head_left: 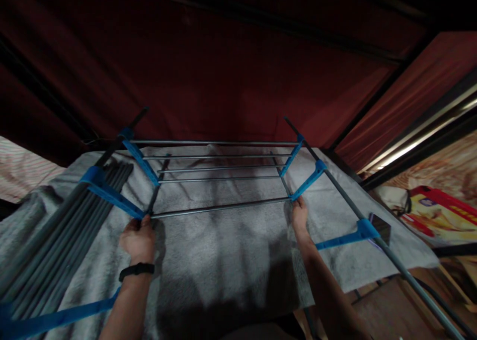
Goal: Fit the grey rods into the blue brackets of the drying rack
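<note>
A partly built rack of grey metal tubes and blue plastic brackets stands in front of me, joined by several thin crossbars. My left hand, with a dark wristband, has its fingers closed around the inner end of the left blue bracket, where the nearest crossbar meets it. Opposite, my right hand grips the inner end of the right blue bracket at that crossbar's other end. Fingertips of both hands are partly hidden. Another blue bracket on the right side tube has no crossbar attached.
Loose grey tubes lie in a bundle on the left of the grey cloth. A phone rests at right, beyond the side tube. A red-and-yellow package sits farther right. Dark red fabric hangs behind the rack.
</note>
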Demonstrator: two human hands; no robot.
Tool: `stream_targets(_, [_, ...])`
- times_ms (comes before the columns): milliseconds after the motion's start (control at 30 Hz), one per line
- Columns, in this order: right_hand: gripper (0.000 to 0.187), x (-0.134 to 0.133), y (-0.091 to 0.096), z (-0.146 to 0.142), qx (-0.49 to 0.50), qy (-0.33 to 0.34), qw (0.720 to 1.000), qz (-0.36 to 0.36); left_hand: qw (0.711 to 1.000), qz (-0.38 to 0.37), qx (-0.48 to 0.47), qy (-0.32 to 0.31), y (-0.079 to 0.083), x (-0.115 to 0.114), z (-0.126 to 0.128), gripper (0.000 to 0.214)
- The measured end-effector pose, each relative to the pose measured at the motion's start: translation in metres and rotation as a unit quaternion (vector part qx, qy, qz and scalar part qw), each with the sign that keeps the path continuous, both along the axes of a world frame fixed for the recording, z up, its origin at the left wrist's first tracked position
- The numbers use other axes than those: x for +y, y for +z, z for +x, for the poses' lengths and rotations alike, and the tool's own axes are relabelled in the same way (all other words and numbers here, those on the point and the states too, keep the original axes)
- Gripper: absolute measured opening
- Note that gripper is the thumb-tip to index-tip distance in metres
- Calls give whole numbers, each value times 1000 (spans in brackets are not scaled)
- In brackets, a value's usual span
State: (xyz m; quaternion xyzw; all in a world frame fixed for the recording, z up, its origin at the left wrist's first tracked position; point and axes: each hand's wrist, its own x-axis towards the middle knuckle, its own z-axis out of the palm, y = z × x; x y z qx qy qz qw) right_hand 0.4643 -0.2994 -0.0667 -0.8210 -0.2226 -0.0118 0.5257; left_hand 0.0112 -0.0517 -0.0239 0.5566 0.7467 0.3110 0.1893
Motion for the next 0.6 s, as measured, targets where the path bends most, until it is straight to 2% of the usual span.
stream_targets(133, [49, 7, 8, 12, 31, -32, 999, 4, 1000, 1, -8, -13, -3, 4, -3, 27])
stream_targets(267, [53, 12, 11, 19, 40, -24, 999, 6, 1000, 15, -21, -13, -8, 6, -4, 28])
stream_targets(600, [67, 5, 5, 33, 5, -29, 994, -107, 998, 9, -58, -9, -7, 8, -7, 20])
